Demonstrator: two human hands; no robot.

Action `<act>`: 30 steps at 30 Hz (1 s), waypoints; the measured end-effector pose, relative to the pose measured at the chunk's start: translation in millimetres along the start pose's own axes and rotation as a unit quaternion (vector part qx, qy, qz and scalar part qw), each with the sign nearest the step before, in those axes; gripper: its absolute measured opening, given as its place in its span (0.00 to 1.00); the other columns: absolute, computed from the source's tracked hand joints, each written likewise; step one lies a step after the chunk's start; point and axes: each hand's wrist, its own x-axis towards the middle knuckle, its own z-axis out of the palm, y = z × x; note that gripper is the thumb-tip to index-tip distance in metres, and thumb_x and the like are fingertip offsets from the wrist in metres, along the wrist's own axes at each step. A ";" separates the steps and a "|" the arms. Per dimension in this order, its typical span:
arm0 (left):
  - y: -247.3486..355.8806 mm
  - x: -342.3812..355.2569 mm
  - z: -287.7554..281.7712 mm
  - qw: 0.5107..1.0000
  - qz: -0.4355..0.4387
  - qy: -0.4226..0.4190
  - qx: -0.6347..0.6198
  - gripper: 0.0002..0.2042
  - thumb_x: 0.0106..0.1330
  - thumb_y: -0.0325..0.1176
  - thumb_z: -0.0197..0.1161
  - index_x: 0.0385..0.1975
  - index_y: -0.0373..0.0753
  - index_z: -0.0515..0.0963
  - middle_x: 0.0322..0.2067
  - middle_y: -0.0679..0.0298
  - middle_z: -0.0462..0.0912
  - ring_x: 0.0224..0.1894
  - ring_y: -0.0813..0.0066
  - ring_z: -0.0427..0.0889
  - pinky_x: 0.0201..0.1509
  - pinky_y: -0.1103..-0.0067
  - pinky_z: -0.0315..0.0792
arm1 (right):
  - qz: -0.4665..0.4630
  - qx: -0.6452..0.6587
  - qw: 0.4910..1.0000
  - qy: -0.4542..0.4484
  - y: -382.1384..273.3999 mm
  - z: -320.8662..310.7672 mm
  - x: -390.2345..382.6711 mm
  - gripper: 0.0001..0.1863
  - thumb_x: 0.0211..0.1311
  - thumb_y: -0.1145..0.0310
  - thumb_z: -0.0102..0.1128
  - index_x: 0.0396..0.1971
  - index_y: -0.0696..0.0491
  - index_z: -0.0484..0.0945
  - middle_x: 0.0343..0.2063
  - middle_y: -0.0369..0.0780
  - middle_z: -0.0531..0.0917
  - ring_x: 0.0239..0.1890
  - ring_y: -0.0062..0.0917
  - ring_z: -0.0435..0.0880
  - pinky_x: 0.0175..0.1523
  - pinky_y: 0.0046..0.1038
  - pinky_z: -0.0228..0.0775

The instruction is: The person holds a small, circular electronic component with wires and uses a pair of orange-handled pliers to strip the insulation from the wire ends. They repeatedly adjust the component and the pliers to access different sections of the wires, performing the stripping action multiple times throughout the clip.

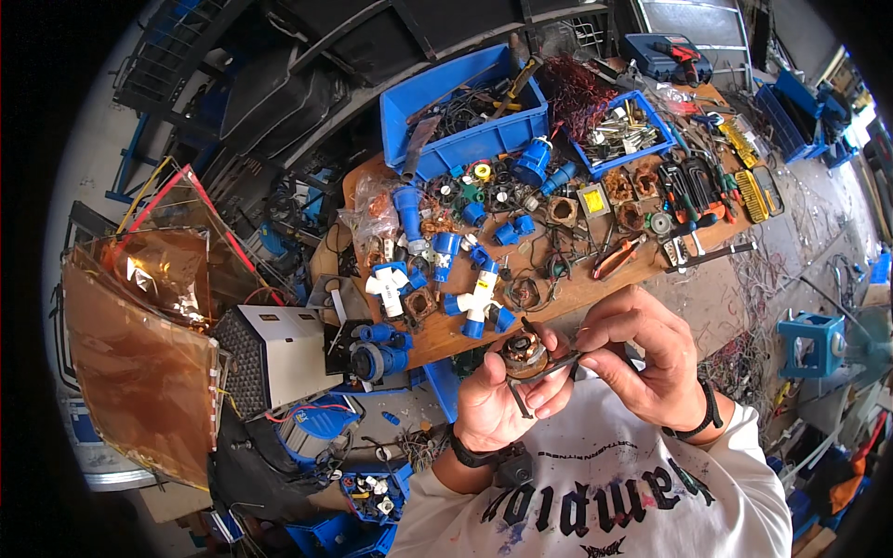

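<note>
In front of my chest, my left hand (pixel 490 409) is closed around a small motor armature (pixel 524 352) with copper windings and a dark shaft. A thin dark strip (pixel 549 371) lies across the armature's near side, with a bent end hanging down beside my left fingers. My right hand (pixel 644 358) pinches the strip's right end between thumb and fingertips. The strip's exact kind is too small to make out. Both hands are just off the near edge of the wooden workbench (pixel 577 299).
The bench holds blue plug connectors (pixel 479 298), copper-wound motor cores (pixel 563 211), orange-handled pliers (pixel 619 257) and screwdrivers. Behind them stand a large blue bin (pixel 465 153) of tools and a small blue tray (pixel 621 130) of metal parts. A blue stool (pixel 811 342) is at right.
</note>
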 end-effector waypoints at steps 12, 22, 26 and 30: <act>33.7 -18.7 -85.2 0.919 0.185 0.272 0.217 0.22 0.69 0.49 0.58 0.52 0.36 0.73 0.37 0.64 0.75 0.30 0.78 0.66 0.33 0.78 0.62 | 0.434 0.023 0.901 0.009 187.0 -40.1 -92.2 0.09 0.63 0.69 0.60 0.39 0.59 0.80 0.25 0.35 0.80 0.23 0.16 0.75 0.29 0.21 0.68; 9.7 -36.7 -140.8 0.784 0.100 0.539 0.290 0.14 0.69 0.41 0.60 0.38 0.37 0.70 0.33 0.62 0.75 0.30 0.74 0.70 0.35 0.75 0.65 | 0.657 0.200 0.700 0.196 366.6 -0.8 -178.3 0.16 0.65 0.64 0.60 0.45 0.60 0.77 0.23 0.35 0.77 0.20 0.18 0.74 0.24 0.23 0.67; 0.9 -33.4 -141.1 0.774 0.095 0.557 0.287 0.14 0.68 0.39 0.62 0.43 0.36 0.72 0.34 0.63 0.77 0.34 0.73 0.73 0.36 0.74 0.67 | 0.703 0.216 0.611 0.293 441.2 16.2 -181.6 0.23 0.63 0.57 0.62 0.52 0.56 0.73 0.39 0.37 0.79 0.34 0.24 0.78 0.38 0.31 0.72; -9.5 -32.0 -140.3 0.739 0.124 0.594 0.294 0.18 0.65 0.40 0.65 0.46 0.34 0.72 0.37 0.61 0.79 0.37 0.72 0.77 0.36 0.75 0.70 | 0.727 0.262 0.597 0.216 472.9 15.5 -167.7 0.19 0.61 0.48 0.63 0.44 0.45 0.77 0.38 0.32 0.80 0.41 0.23 0.77 0.48 0.36 0.68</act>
